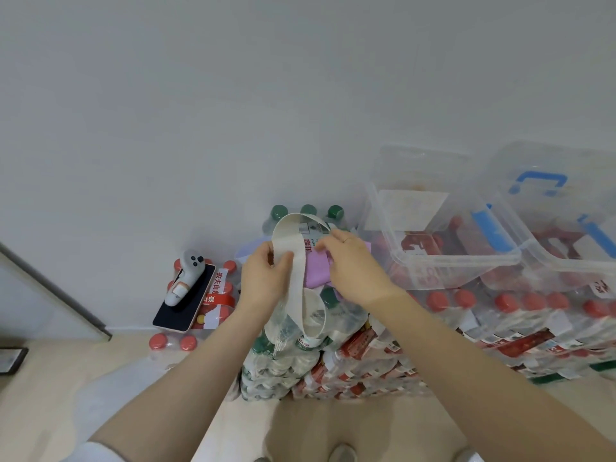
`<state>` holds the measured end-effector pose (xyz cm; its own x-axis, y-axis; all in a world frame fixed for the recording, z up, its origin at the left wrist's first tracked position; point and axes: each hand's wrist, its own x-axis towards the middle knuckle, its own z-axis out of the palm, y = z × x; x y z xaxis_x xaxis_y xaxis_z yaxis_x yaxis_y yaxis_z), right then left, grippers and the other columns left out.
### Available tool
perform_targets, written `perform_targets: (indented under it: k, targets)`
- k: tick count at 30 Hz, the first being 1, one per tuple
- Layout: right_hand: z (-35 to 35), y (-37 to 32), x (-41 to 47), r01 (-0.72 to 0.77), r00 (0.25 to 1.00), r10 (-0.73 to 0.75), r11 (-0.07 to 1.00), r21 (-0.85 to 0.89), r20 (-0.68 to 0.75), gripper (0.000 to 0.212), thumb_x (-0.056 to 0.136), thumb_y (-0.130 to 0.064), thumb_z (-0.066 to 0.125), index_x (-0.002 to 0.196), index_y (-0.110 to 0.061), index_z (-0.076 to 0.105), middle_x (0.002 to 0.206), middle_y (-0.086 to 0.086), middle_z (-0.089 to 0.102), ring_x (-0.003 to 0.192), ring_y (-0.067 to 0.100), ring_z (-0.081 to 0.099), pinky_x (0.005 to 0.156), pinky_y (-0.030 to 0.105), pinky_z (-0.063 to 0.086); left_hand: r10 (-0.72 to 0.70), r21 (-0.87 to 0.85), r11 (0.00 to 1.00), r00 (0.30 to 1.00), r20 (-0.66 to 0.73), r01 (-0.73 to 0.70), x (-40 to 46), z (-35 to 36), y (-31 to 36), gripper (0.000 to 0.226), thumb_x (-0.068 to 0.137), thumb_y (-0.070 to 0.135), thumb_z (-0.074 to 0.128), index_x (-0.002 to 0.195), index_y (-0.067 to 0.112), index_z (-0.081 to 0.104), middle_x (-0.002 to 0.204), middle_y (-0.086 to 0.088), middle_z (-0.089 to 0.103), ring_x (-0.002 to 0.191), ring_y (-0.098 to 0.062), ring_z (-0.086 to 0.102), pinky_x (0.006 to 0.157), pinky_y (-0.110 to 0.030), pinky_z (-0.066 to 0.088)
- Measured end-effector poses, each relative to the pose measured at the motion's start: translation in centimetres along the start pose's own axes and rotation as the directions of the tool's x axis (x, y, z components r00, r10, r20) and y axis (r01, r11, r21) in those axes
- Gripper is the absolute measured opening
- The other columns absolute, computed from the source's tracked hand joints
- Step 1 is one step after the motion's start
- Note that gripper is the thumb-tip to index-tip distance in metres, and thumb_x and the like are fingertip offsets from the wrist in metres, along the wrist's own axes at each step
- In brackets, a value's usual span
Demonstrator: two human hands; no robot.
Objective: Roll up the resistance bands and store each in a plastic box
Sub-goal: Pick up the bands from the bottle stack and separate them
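Mid-handling of cream resistance band [297,261], held in the air over the stacked packs of bottled water [300,358]. Left hand [263,278] pinching the band's flat run with thumb and fingers; right hand [350,261] gripping the upper loop at its fingertips, fingers curled. Lower loop dangling loose against the bottle packs, not rolled yet. Purple band [318,270] lying on the packs directly behind the cream one, partly under the right hand. Clear plastic box [443,228] open, on the packs just right of the cream band; second box [566,208] further right. Phone with white controller on it [186,291] on a pack left of the band. Risks, as judged: slack lower loop snagging on bottle caps; elastic springing open if the pinch slips mid-roll; roll started crooked, ending too bulky; purple band dragged off the uneven stack.
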<state>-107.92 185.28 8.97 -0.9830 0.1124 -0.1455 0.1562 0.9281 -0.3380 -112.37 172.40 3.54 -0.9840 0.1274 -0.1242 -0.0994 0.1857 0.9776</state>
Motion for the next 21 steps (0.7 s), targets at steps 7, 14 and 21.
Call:
perform_targets:
  k: [7, 14, 21]
  targets:
    - [1.6, 0.5, 0.8, -0.05, 0.998, 0.04, 0.981, -0.185, -0.056, 0.035, 0.084, 0.004, 0.05, 0.117, -0.006, 0.044, 0.123, 0.016, 0.044, 0.103, 0.031, 0.053, 0.082, 0.038, 0.045, 0.029, 0.301, 0.953, 0.999, -0.038, -0.016, 1.0, 0.2, -2.2, 0.015, 0.08, 0.016, 0.063, 0.082, 0.005, 0.053, 0.097, -0.014, 0.056, 0.077, -0.021, 0.05, 0.066, -0.032, 0.038]
    - [-1.4, -0.4, -0.2, -0.044, 0.969, 0.026, 0.996, -0.071, -0.245, 0.013, 0.092, -0.009, 0.047, 0.103, -0.008, 0.053, 0.11, 0.007, 0.043, 0.079, 0.023, 0.054, 0.07, 0.035, 0.05, 0.015, 0.364, 0.931, 1.0, 0.018, -0.021, 1.0, -0.3, -1.6, 0.019, 0.081, 0.016, 0.06, 0.068, 0.012, 0.047, 0.059, 0.003, 0.048, 0.057, -0.015, 0.043, 0.048, -0.025, 0.028]
    - [-8.2, -1.2, 0.8, 0.022, 0.879, 0.085, 0.976, 0.218, -0.469, 0.004, 0.088, -0.013, 0.053, 0.084, -0.011, 0.053, 0.075, -0.001, 0.051, 0.064, 0.011, 0.045, 0.051, 0.014, 0.033, 0.029, 0.408, 0.913, 0.999, -0.038, -0.011, 0.9, -0.5, -1.5, 0.035, 0.079, 0.017, 0.062, 0.053, 0.016, 0.037, 0.051, 0.001, 0.042, 0.048, -0.014, 0.035, 0.046, -0.026, 0.026]
